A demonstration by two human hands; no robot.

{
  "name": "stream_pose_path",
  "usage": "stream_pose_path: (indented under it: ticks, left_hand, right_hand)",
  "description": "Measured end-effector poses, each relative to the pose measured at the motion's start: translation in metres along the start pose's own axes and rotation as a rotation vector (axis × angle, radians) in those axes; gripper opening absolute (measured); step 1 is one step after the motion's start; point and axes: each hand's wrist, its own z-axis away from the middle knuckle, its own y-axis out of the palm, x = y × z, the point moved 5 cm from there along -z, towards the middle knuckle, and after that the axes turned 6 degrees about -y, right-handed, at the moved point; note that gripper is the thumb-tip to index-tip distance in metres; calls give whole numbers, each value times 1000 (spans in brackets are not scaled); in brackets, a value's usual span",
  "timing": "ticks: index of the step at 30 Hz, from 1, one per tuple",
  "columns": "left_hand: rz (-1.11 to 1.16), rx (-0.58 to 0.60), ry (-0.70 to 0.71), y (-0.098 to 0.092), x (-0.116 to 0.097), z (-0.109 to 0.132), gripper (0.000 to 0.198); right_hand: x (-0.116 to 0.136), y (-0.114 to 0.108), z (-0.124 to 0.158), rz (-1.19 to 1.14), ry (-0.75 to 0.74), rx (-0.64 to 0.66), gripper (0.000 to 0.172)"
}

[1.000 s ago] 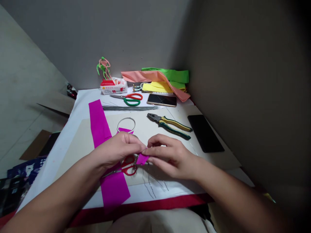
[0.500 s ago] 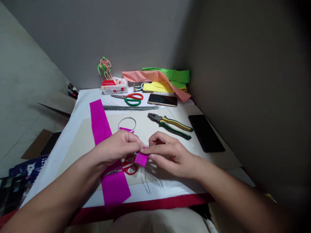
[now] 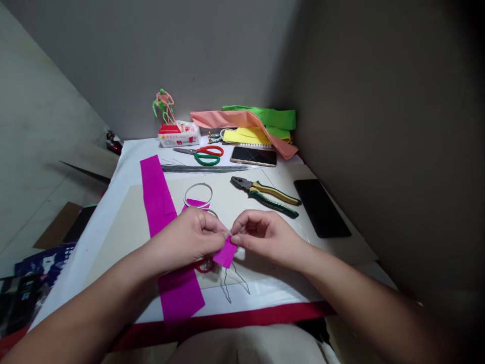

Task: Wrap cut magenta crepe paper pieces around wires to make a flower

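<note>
My left hand [image 3: 193, 236] and my right hand [image 3: 265, 236] meet over the table's near middle. Both pinch the top edge of a small magenta paper piece [image 3: 226, 253], with thin wavy wires [image 3: 232, 280] hanging below it. A long magenta paper strip [image 3: 159, 202] runs from the far left of the table under my left forearm to the near edge. Red-handled scissors [image 3: 204, 266] lie beneath my left hand, mostly hidden. A wire ring [image 3: 197, 193] with a magenta scrap [image 3: 195, 203] lies just beyond my hands.
Yellow-and-green pliers [image 3: 267, 194], a black phone [image 3: 321, 207], a second phone [image 3: 253, 155], straight wires [image 3: 204, 168], red-and-green scissors [image 3: 202, 154], a tissue pack [image 3: 178, 134] and coloured paper sheets [image 3: 253, 124] lie farther back. A wall [image 3: 379, 151] stands close on the right.
Both hands lifted the small magenta piece slightly and turned it; the wires now hang closer together. My left hand now covers more of the red scissors.
</note>
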Motion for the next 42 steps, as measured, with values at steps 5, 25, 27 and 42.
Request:
stream_pose_path:
  ticks: [5,25,27,42]
  left_hand:
    - [-33,-5,-14,3,0,1,21]
    - [-111,-73,-11,4,1,-3,11]
    - [-123,-85,-1,4,1,-3,11]
    - [-144,-185,49,4,-5,-1,5]
  right_hand:
    - [-1,-1,0,26,18,-6,20]
    - [9,6,10,562,-408,-142,7]
    - [10,5,10,555,-399,-137,6]
    - [13,3,11,465,-288,-159,5]
